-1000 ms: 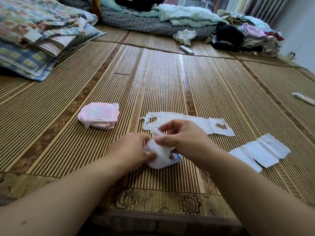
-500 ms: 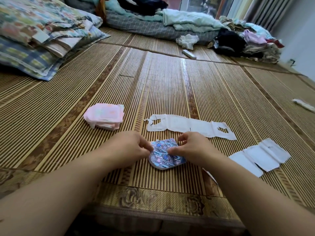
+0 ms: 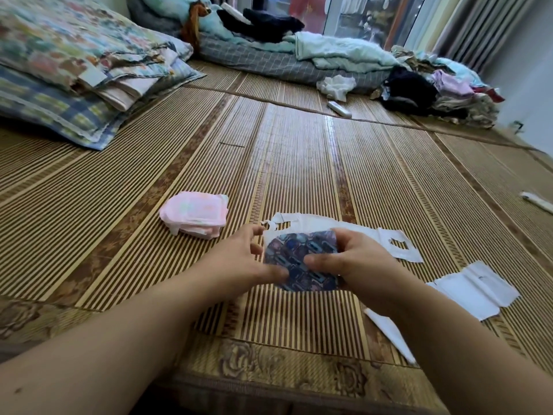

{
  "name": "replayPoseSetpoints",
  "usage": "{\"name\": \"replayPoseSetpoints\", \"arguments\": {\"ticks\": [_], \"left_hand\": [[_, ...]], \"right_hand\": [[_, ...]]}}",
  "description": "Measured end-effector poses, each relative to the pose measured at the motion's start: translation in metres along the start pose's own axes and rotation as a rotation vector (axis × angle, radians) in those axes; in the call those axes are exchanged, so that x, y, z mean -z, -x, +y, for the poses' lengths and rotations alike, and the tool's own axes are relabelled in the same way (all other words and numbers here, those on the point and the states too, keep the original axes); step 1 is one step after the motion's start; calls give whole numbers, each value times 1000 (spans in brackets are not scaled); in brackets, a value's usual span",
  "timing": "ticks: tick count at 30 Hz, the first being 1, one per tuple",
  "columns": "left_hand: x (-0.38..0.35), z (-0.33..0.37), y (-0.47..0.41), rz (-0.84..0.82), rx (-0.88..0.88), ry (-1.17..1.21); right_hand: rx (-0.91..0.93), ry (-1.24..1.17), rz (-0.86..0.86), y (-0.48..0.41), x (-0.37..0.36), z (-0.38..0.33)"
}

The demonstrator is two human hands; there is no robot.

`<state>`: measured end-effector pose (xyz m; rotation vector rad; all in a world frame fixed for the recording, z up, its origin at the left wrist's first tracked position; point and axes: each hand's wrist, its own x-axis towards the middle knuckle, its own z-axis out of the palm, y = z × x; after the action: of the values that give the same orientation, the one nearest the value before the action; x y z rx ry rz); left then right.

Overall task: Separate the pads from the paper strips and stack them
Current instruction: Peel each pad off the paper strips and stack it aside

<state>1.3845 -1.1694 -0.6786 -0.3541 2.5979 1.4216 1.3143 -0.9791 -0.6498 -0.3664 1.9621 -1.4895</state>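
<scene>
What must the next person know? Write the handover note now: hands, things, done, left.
Right hand grips the blue patterned pad; left hand, fingers spread, touches its left edge.
Pink stack of pads lies on the mat to the left; a long paper strip lies behind the hands, more white strips to the right.
Done: loose strips lie aside, stack started.
Left: set this pad on the stack; no other unpeeled pad in view.

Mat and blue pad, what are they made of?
The mat looks like woven bamboo or reed slats, slightly glossy: thin stripes with shiny streaks. The pad seems wrapped in thin printed plastic or film, blue patterned; it's blurred, so unsure.
</scene>
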Motion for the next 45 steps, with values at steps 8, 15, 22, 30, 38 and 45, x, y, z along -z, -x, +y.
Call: {"name": "replayPoseSetpoints", "arguments": {"ticks": [8,15,22,30,38,45], "left_hand": [[11,2,2,33,-97,554],[69,-36,-34,551,110,680],[82,-75,-53,698,324,223],[79,-73,-52,797,320,-75],[25,-18,-25,705,-218,-236],[7,-11,-19,402,-256,-178]], "right_hand": [[119,-255,71,-4,-9,-1],[59,-114,227,-5,1,17],[0,-32,340,2,42,33],[26,-15,479,4,80,37],[247,857,327,-48,27,37],[161,1104,404,-107,-4,35]]}}
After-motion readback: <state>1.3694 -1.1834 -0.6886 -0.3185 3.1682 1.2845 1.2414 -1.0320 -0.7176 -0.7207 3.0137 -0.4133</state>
